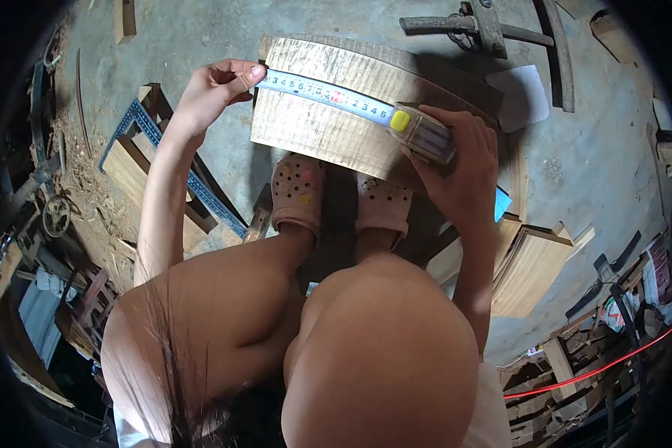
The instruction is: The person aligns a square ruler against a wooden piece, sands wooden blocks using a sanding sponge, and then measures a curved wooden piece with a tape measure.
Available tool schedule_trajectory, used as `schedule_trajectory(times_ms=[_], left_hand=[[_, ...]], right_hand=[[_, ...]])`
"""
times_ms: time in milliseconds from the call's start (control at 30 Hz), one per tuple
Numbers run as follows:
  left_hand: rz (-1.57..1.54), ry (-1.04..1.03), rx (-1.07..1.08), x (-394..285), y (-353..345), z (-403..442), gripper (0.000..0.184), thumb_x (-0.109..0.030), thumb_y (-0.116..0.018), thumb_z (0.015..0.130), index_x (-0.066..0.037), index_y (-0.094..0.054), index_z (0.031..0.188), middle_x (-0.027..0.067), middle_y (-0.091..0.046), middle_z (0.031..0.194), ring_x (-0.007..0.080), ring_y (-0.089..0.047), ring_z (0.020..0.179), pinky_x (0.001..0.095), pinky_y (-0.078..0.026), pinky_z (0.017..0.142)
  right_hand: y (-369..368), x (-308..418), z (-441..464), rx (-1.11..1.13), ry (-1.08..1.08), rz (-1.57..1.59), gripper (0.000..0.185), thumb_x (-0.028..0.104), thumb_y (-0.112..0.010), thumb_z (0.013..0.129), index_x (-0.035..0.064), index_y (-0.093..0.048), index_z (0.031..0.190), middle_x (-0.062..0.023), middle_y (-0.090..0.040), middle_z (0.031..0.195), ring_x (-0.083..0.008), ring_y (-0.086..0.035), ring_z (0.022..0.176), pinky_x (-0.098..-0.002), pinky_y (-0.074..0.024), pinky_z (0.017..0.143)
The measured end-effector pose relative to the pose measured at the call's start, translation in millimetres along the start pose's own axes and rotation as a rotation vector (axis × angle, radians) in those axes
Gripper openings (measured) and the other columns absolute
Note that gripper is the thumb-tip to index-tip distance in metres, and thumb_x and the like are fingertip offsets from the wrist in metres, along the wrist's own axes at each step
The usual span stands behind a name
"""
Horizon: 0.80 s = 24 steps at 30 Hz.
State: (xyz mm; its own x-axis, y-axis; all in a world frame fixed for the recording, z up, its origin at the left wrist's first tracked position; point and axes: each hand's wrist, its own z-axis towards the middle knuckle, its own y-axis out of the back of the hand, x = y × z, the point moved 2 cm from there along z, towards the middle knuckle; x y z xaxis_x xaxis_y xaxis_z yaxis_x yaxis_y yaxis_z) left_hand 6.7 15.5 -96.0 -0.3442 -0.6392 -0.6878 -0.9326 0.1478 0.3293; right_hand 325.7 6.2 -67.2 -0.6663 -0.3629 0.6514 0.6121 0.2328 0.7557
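Note:
A tape measure [423, 134] with a yellow button is gripped in my right hand [461, 160]. Its blade [325, 93] is drawn out leftward across a broad wooden board [317, 131], with the numbers facing up. My left hand [220, 89] pinches the blade's end at the board's left edge, thumb on top. The board lies just beyond my feet, and its right end is partly hidden by my right hand and the tape case. Another piece of wood [396, 54] shows along the board's far side.
A blue carpenter's square [215, 200] leans by wood pieces at left. Cut boards [536, 269] stand at right. A wooden frame tool [493, 30] and a white sheet [519, 97] lie on the concrete floor [201, 30]. A red cable [590, 366] crosses scrap wood at lower right.

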Motion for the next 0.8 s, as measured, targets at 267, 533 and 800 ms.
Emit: schedule_trajectory(times_ms=[267, 533, 800], left_hand=[[0.018, -0.074, -0.017, 0, -6, 3, 0.037, -0.031, -0.074, 0.081, 0.002, -0.068, 0.095, 0.0085, -0.069, 0.085, 0.0148, -0.064, 0.081, 0.0286, -0.050, 0.080], [0.354, -0.083, -0.116, -8, -9, 1, 0.037, -0.036, -0.072, 0.082, 0.001, -0.068, 0.086, 0.0088, -0.067, 0.076, 0.0135, -0.062, 0.072, 0.0289, -0.048, 0.071], [0.390, -0.118, -0.141, -8, -11, 1, 0.039, -0.037, -0.071, 0.083, 0.002, -0.068, 0.086, 0.0079, -0.067, 0.074, 0.0134, -0.062, 0.072, 0.0293, -0.049, 0.071]], right_hand=[[6, -4, -4, 0.023, -0.045, 0.028, 0.044, 0.013, -0.078, 0.069, 0.0099, -0.060, 0.110, -0.0076, -0.060, 0.097, -0.0271, -0.056, 0.092, -0.0371, -0.0413, 0.084], [8, -7, -6, 0.041, -0.029, 0.015, 0.044, 0.013, -0.078, 0.070, 0.0097, -0.059, 0.111, -0.0084, -0.060, 0.100, -0.0278, -0.056, 0.093, -0.0370, -0.0412, 0.085], [52, -42, -44, 0.004, -0.236, -0.074, 0.043, 0.008, -0.074, 0.072, 0.0098, -0.060, 0.112, -0.0094, -0.062, 0.105, -0.0288, -0.056, 0.101, -0.0382, -0.0406, 0.090]])
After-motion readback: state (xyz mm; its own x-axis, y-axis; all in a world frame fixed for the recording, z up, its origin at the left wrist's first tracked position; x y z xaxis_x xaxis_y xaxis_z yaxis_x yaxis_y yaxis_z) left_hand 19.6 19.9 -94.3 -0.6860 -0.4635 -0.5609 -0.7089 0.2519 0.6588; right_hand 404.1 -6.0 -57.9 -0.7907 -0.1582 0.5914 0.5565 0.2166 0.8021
